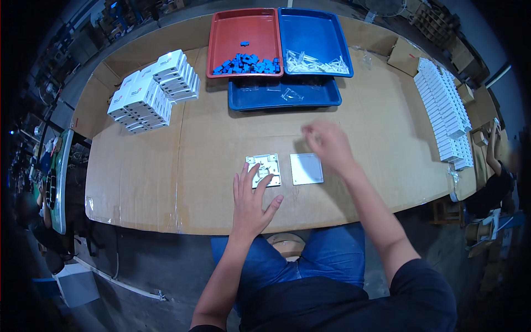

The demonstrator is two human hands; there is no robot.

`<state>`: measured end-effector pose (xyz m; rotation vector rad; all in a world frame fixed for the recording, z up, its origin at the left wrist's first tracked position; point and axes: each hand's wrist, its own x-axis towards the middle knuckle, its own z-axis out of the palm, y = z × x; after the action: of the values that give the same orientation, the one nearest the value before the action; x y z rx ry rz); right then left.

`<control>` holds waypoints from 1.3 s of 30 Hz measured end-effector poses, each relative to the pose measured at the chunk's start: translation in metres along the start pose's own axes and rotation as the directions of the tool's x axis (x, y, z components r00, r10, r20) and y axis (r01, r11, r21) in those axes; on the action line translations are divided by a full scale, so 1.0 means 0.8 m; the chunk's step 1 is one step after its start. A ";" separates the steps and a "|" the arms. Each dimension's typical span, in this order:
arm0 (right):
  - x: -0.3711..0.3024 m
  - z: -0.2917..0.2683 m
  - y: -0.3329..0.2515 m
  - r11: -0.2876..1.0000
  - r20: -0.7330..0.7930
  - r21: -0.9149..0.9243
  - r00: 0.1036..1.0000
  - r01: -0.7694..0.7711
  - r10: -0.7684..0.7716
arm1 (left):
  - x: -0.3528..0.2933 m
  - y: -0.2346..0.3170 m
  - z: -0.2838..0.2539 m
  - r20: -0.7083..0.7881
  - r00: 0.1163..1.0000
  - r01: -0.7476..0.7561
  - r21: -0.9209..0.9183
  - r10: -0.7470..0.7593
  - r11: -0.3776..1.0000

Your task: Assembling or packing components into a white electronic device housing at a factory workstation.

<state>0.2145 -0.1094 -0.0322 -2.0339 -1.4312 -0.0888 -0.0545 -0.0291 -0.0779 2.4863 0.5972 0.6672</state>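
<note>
On the cardboard-covered table in front of me lies a square white plastic housing (271, 159), its inner side with ribs and fittings facing up. Spread across it is my left hand (251, 202), open, with fingertips resting on its inside and left edge. To the right, a flat white square cover (307, 170) lies apart from the housing. Above and beyond this cover my right hand (327, 145) is raised with its fingers curled together. Whatever those fingers may hold is hidden or too small to make out.
At the far side, a red tray (243, 27) holds small blue parts (249, 64), and a blue tray (312, 33) holds thin white pieces (315, 63). Another blue tray (285, 102) sits nearer. White boxes (144, 94) stand stacked left; stacked white units (442, 113) line the right.
</note>
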 end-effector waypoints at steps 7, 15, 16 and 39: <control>0.173 0.040 0.080 0.906 0.129 -0.306 0.930 -0.294 0.345 | -0.001 -0.002 0.003 -0.101 0.995 0.010 -0.061 -0.016 0.998; 0.205 0.066 0.127 0.852 0.241 -0.183 0.818 -0.490 0.523 | 0.003 0.002 0.005 -0.135 0.991 -0.008 -0.062 0.000 0.998; 0.205 0.064 0.130 0.869 0.245 -0.075 0.836 -0.488 0.491 | 0.003 0.001 0.005 -0.144 0.990 -0.014 -0.073 0.003 0.997; -0.119 -0.021 -0.091 0.167 0.425 0.864 0.866 -0.474 0.263 | 0.017 0.118 0.001 0.140 0.846 0.222 -0.970 -0.514 0.102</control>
<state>0.1181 -0.1821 -0.0234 -1.1981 -0.6174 1.0074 -0.0169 -0.0960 -0.0216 0.9300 0.5755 0.7779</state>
